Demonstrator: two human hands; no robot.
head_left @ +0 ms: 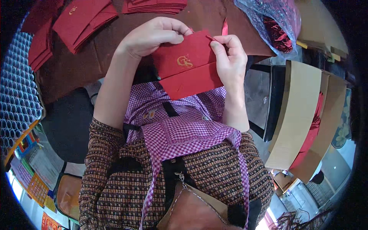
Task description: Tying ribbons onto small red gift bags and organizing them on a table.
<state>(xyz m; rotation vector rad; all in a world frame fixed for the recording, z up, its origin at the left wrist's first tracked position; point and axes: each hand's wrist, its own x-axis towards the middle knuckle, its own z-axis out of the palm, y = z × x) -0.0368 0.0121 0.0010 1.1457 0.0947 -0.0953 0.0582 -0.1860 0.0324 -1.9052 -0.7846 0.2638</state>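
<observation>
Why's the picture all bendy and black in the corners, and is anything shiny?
In the head view, the fisheye lens bends the cardboard panel and leaves the corners black; in the head view again, light glints off the plastic bag.

Stacks [83,23] left of envelope [188,68], bag [271,23] right.

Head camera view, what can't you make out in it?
All in the head view:
Red packet: its far side is turned away from the camera.
Left hand: several fingers are hidden behind the hand itself.
Top middle red stack: cut off by the upper edge.
Clear plastic bag: crinkled, shiny film obscures its red contents.
Cardboard box: its walls partly hide the red items inside.
</observation>
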